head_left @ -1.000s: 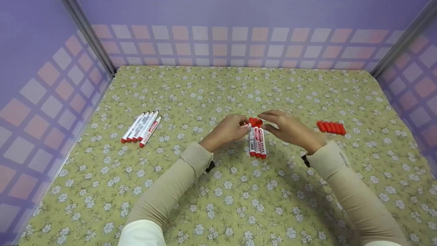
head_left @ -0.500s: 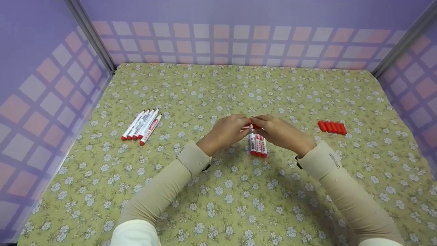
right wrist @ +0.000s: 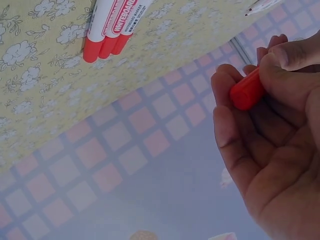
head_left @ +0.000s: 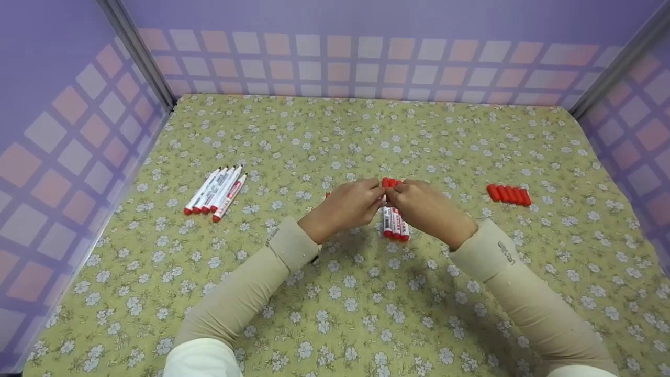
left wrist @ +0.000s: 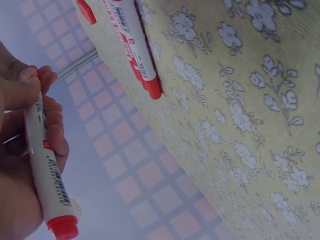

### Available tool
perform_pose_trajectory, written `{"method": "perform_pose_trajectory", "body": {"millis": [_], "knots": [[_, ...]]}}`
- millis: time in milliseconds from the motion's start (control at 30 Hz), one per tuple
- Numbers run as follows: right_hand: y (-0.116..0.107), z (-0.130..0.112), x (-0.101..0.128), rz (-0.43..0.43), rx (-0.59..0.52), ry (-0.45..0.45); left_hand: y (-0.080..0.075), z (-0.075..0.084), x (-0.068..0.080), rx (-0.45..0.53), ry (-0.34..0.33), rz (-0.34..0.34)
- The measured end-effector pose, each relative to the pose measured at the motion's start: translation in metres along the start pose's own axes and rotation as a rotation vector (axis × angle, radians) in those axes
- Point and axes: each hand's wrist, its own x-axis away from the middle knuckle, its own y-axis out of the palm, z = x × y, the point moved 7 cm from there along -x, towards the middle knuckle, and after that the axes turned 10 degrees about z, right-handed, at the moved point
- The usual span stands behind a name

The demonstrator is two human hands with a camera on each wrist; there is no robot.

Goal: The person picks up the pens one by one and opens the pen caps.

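My left hand (head_left: 348, 204) grips a whiteboard marker (left wrist: 45, 155), its barrel lying along the palm with the red end pointing back toward the wrist. Against it, my right hand (head_left: 426, 207) pinches a red marker cap (right wrist: 247, 92) between thumb and fingers. Both hands' fingertips meet at the marker's front end, where the cap sits; how far the cap covers the tip is hidden by fingers. Below the hands lies a row of capped red whiteboard markers (head_left: 395, 226), partly covered by the right hand in the head view.
At left, several uncapped markers (head_left: 217, 191) lie side by side on the flowered tablecloth (head_left: 335, 314). A row of several loose red caps (head_left: 509, 195) lies at right. Purple checked panels (head_left: 335, 68) stand around the back and sides.
The right hand has moved left to the left hand, its spread fingers closing on a red cap, now at the marker's front end. The left hand has turned slightly with its marker.
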Motion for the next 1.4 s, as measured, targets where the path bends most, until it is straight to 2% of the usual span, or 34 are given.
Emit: {"method": "perform_pose_trajectory", "body": {"millis": [167, 400, 833, 1167, 1400], "knots": [[-0.002, -0.003, 0.0, 0.013, 0.019, -0.015, 0.0, 0.0, 0.003, 0.04, 0.022, 0.013], [-0.004, -0.005, 0.001, 0.071, 0.005, -0.037, -0.002, -0.003, 0.004, 0.072, 0.011, 0.006], [-0.004, -0.005, 0.006, 0.174, -0.025, -0.07, -0.003, -0.005, 0.004, 0.158, -0.058, -0.016], [0.004, -0.008, 0.011, 0.188, 0.072, -0.144, 0.003, -0.011, 0.005, 0.201, -0.119, -0.068], [0.004, -0.011, 0.012, 0.217, 0.124, -0.169, 0.002, -0.013, 0.005, 0.221, -0.134, -0.07]]}}
